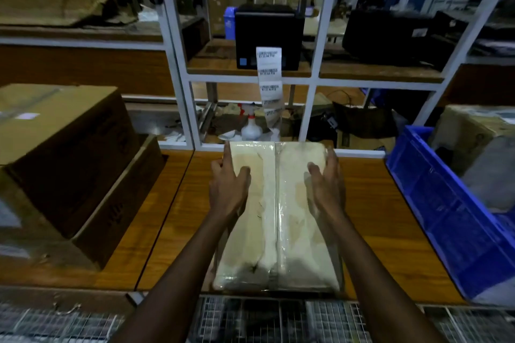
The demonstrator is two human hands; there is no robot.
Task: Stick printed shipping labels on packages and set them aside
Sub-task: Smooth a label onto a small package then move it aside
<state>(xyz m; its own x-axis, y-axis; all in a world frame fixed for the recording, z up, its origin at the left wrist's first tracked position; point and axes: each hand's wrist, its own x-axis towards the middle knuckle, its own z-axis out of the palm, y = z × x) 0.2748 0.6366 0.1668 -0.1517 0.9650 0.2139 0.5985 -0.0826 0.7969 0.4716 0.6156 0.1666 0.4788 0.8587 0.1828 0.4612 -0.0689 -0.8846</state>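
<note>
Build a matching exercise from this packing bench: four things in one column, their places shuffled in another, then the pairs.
Things
1. package
2. label strip
3. blue crate
4. spray bottle

Places
A. hanging from the black printer
B. right end of the table
C. held between left hand and right hand
D. lower compartment of the shelving

Pairs: 1-C, 2-A, 3-B, 4-D

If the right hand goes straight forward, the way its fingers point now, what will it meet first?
Probably the white bottom rail of the shelf frame, just beyond the far edge of the package that the right hand holds. Depth is unclear here.
</note>
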